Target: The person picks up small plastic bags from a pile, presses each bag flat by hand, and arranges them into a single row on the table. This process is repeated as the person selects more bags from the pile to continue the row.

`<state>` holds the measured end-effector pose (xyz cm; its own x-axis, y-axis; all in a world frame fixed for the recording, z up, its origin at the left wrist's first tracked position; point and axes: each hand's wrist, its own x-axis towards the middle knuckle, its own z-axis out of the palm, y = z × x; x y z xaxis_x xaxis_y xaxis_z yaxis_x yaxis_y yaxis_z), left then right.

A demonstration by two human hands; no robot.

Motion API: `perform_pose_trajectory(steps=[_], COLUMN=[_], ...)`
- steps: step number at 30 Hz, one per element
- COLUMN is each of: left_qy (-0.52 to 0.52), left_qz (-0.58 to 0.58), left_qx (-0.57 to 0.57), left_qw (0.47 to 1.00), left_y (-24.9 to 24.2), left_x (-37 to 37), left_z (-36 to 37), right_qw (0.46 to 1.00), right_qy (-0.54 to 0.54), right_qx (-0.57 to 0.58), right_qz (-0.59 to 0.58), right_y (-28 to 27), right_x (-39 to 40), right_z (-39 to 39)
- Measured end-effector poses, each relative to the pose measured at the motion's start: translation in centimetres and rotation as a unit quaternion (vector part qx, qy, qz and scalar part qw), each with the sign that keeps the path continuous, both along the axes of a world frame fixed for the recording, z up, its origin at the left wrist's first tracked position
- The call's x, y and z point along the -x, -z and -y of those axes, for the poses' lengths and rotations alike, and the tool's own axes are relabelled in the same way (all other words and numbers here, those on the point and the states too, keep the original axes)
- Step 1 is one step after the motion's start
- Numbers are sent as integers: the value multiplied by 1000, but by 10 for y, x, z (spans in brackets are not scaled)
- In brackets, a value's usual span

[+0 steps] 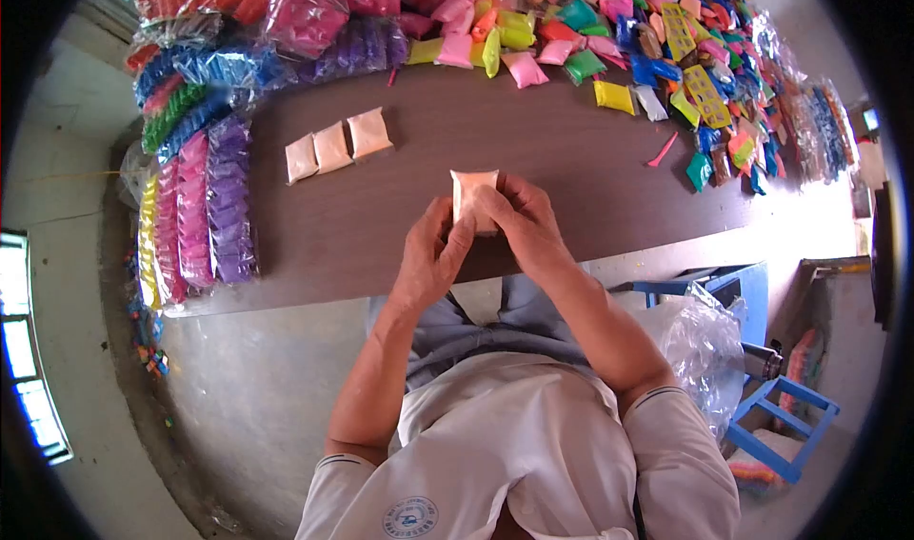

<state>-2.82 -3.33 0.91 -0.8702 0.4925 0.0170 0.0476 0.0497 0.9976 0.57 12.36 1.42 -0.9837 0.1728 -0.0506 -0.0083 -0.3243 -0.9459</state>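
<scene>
Three peach packets [332, 147] lie in a row on the brown surface [533, 150], and a fourth peach packet [472, 195] sits in two hands. Two blue stools [781, 416] stand at the right. The heaped coloured packets [609, 26] are too many to count.

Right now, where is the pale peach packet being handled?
The peach packet is centre frame, pinched between left hand and right hand over the brown table's near edge.
</scene>
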Motion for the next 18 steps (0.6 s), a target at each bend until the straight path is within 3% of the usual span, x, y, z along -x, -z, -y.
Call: perform_pose_trajectory(steps=[2, 4, 5, 7, 8, 10, 14, 17, 18], left_qy=[-11, -26, -37, -63, -57, -60, -53, -55, -44], left_qz=[-16, -43, -67, -77, -91, -140, -134, -192, -201], left_qx=[5, 16, 26, -2, 40, 81, 90, 112, 98], left_qw=[1000, 999, 997, 995, 993, 985, 985, 973, 974], left_y=[9, 13, 13, 3, 0, -3, -3, -5, -5], left_x=[-2, -1, 0, -5, -8, -12, -11, -10, -9], left_z=[0, -3, -5, -11, -11, -11, -10, -10, -12], right_qw=[1000, 990, 990, 974, 974, 953, 906, 878, 859], right_qy=[-28, -52, -53, -32, -31, 68, 124, 76, 107], right_qx=[-7, -129, -130, -222, -226, -284, -388, -459, -481], right_qz=[3, 2, -1, -2, -8, -81, -112, -113, -137], right_y=[-9, -15, -15, -11, -3, 18, 23, 17, 19], right_x=[4, 19, 31, 68, 90, 130, 163, 160, 159], right_z=[-9, -21, -25, -36, -38, -31, -5, 4, 5])
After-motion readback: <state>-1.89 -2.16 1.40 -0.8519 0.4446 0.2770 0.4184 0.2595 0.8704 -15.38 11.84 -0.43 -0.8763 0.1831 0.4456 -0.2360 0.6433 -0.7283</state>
